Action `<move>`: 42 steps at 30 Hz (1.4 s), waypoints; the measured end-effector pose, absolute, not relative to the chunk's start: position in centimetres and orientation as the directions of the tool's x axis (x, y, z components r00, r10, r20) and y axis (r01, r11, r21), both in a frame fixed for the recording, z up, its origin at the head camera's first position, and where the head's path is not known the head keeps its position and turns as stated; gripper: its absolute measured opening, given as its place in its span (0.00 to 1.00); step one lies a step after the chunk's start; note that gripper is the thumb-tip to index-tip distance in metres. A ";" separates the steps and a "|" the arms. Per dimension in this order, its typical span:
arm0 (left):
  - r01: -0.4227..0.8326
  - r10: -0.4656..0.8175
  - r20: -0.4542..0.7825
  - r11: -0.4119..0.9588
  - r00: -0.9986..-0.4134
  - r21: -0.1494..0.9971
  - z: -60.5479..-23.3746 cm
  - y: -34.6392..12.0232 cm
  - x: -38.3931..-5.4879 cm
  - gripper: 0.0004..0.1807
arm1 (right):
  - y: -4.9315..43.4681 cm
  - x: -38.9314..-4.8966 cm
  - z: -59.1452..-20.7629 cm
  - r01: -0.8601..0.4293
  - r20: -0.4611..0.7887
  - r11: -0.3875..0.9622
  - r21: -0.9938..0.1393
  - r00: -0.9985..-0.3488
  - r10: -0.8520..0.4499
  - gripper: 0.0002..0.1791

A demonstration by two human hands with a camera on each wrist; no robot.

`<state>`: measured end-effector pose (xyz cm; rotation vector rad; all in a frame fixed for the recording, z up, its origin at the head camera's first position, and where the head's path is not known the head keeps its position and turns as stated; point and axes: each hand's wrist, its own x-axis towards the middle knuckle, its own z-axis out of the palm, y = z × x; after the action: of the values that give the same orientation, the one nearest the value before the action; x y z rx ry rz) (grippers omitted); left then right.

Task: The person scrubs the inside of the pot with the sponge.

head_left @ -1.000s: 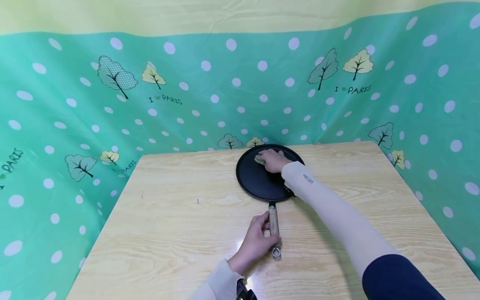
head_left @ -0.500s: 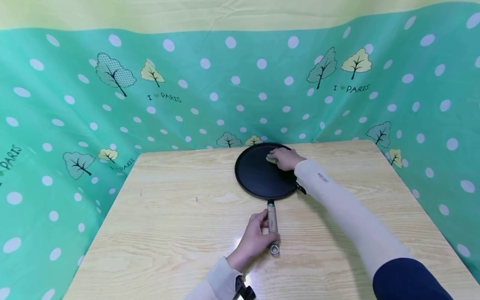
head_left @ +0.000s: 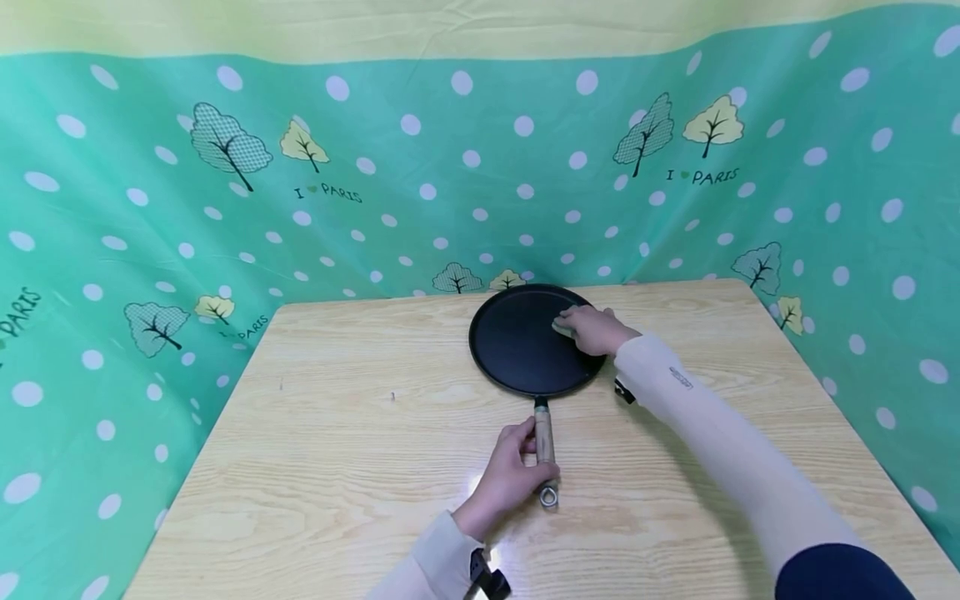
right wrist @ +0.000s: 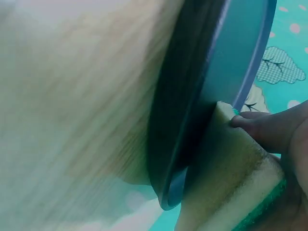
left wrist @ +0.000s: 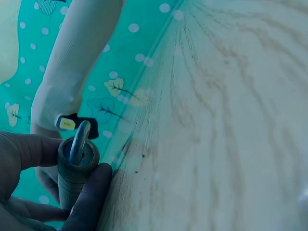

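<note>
A flat, round black frying pan [head_left: 513,346] lies at the back of the table, its wooden handle [head_left: 544,437] toward the person. My left hand [head_left: 508,477] grips this handle from the left; in the left wrist view, thumb and fingers go round it near the metal hanging loop [left wrist: 80,142]. On the right part of the pan is my right hand [head_left: 592,330], holding a sponge [right wrist: 236,178] at the pan's surface. The sponge is yellowish with a green scouring side, and in the right wrist view it overlaps the rim. My right hand hides most of it in the head view.
The light wooden table [head_left: 360,467] extends to both sides of the pan. A green, dotted curtain [head_left: 420,167] with trees printed on it hangs close behind the pan and along the sides. Dark wrist straps [head_left: 489,575] sit on the sleeves.
My right hand has slid the sponge from the middle of the pan to the right, toward its right rim. The left hand keeps its grip on the handle, and the pan stays put.
</note>
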<state>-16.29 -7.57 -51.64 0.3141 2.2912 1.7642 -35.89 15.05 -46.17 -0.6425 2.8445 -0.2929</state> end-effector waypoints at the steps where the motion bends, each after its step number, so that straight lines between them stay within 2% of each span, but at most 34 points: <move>1: 0.026 0.307 -0.054 0.253 -0.950 0.967 -51.6 -7.6 -16.3 0.47 | 15.2 -35.6 -46.2 -0.403 -0.154 0.885 -0.235 -0.883 -0.443 0.28; 13: 0.014 0.309 -0.067 0.255 -0.949 0.967 -51.7 -7.5 -16.5 0.47 | 16.2 -31.7 -46.7 -0.425 -0.093 0.869 -0.254 -0.883 -0.459 0.27; 27: -0.012 0.315 -0.098 0.265 -0.944 0.964 -51.5 -7.5 -16.3 0.47 | 14.8 -27.8 -46.7 -0.444 -0.070 0.853 -0.276 -0.875 -0.479 0.25; 42: 0.007 0.320 -0.075 0.248 -0.944 0.969 -51.3 -7.6 -16.3 0.47 | 11.4 -26.4 -46.6 -0.475 -0.062 0.822 -0.314 -0.854 -0.517 0.24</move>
<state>-16.29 -7.55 -51.25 0.3057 2.2645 1.7560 -26.39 11.39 -46.63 -0.7830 2.8601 -0.4358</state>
